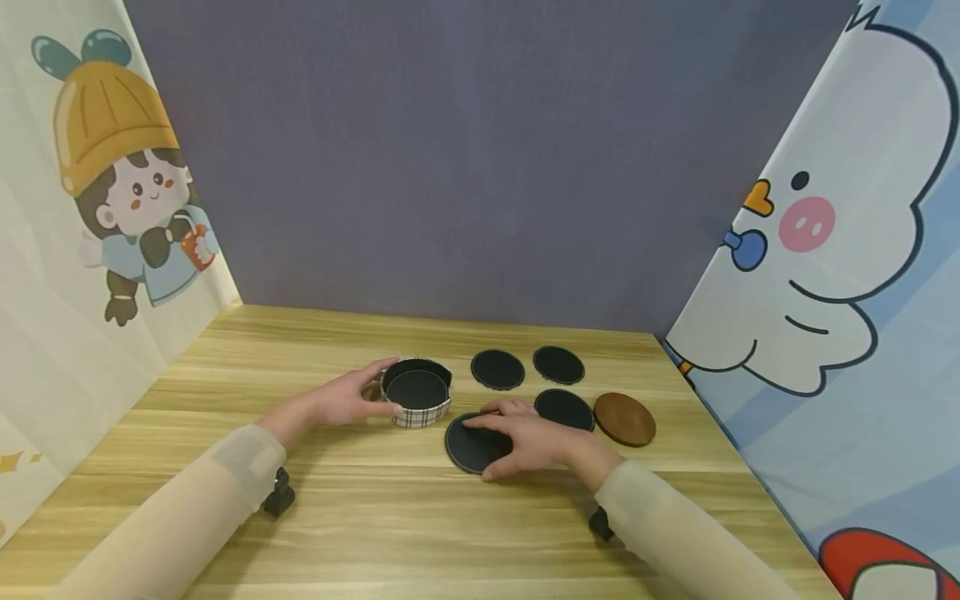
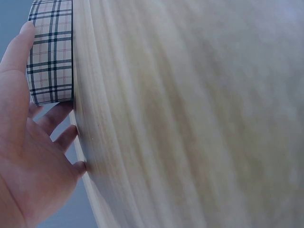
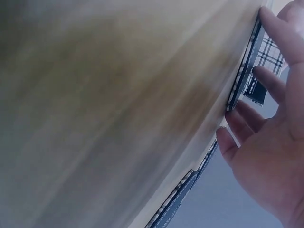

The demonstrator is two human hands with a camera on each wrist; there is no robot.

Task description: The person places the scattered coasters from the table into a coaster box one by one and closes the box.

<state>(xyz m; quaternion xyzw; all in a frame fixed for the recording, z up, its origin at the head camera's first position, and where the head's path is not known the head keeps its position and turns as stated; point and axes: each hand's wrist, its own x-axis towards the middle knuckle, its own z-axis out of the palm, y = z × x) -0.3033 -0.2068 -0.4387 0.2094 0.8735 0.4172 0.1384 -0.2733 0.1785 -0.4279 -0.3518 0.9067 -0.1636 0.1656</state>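
Note:
A round coaster holder [image 1: 424,417] with white-and-black plaid sides and a dark inside stands on the table. My left hand [image 1: 347,400] grips its left side, thumb along the plaid wall [image 2: 52,52] and the other fingers around the back. Right of the holder is a round black coaster [image 1: 471,446], which lies low over the wood. My right hand [image 1: 534,442] spans this coaster from above, holding it with the thumb at its near edge and fingers over the far side. In the right wrist view, the fingertips meet the coaster's stitched rim [image 3: 244,69].
Beyond the right hand lie more black coasters: one at back centre [image 1: 498,369], one at back right [image 1: 558,365], and one partly behind the hand [image 1: 564,408]. A brown round disc [image 1: 625,419] lies to their right. A grey panel [image 1: 480,167] borders the wooden table [image 1: 390,533].

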